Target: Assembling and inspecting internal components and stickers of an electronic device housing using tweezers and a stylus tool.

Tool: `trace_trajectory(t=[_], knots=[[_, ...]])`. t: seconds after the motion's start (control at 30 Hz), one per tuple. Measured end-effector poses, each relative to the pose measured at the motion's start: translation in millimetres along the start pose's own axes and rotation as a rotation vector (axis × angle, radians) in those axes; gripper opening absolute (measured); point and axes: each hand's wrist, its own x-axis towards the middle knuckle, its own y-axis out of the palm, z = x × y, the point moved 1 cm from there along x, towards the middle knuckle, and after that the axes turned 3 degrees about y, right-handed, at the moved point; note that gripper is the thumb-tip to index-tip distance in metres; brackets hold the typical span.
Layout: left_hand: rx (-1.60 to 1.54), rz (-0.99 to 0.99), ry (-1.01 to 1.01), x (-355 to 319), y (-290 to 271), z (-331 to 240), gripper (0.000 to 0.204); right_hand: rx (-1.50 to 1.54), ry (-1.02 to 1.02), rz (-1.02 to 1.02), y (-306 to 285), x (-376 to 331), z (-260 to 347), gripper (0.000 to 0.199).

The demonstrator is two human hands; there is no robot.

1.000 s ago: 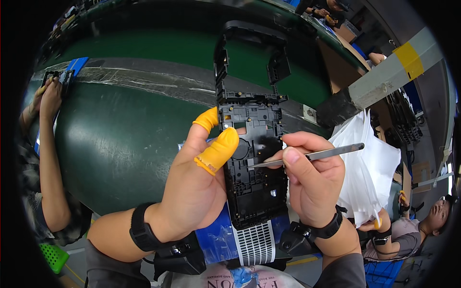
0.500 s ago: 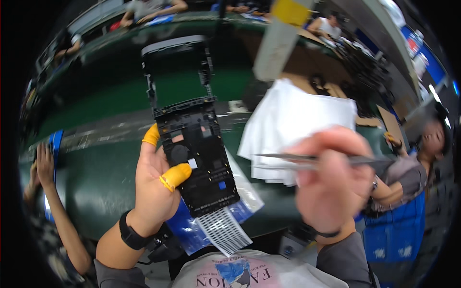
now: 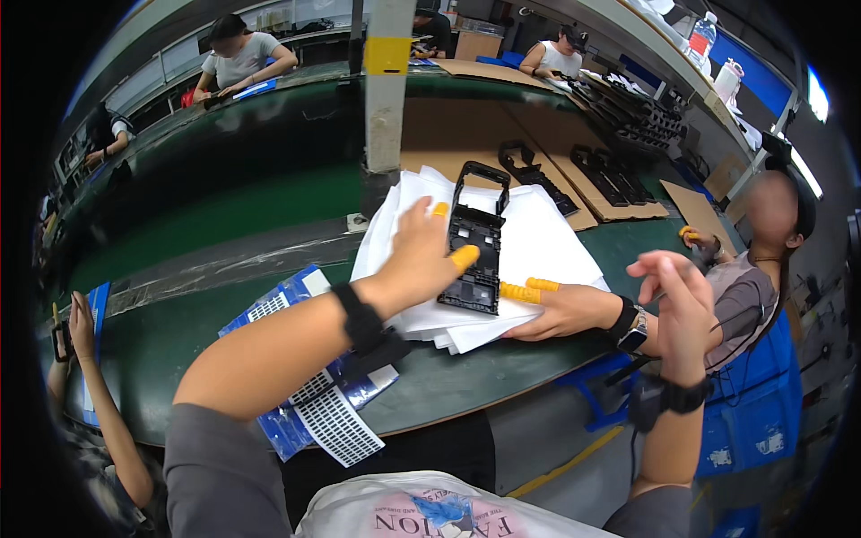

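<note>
A black plastic device housing [image 3: 475, 238] with an open loop at its top lies over a stack of white sheets [image 3: 556, 247]. My left hand [image 3: 413, 255] is stretched out at its left side with fingers apart. Yellow finger cots cover the thumb and one finger; the thumb tip overlaps the housing. A co-worker's hand [image 3: 569, 309], also in yellow cots, reaches in from the right to the housing's lower right edge. My right hand [image 3: 677, 291] is raised at the right, away from the housing, fingers curled. Its tweezers are almost entirely hidden by the fingers.
Blue plastic bags [image 3: 287, 430] and a sheet of small white labels [image 3: 341, 426] lie beneath my left forearm. More black housings [image 3: 614, 175] rest on cardboard [image 3: 583, 211] beyond the paper. A post [image 3: 384, 117] stands at the table's middle. The co-worker sits close at right.
The housing has gone from my left hand to the white sheets, and my left fingers have spread. A co-worker's hand has come to it. My right hand has moved right, and the view has shifted.
</note>
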Motion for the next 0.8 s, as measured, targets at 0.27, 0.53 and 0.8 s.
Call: trace_trajectory(t=[0.27,0.53,0.8], knots=[[0.245,0.398,0.43,-57.0,-37.9,-53.7,0.069,-0.907,0.698,0.437,-45.7,112.0,-116.5,0.061],[0.486,0.448,0.433,-47.8,12.6,-48.9,0.065,-0.566,0.832,0.764,12.9,110.3,-133.3,0.046],[0.255,0.142,0.55,-53.2,11.1,-21.8,0.069,0.367,0.79,0.367,62.6,22.8,-22.7,0.031]])
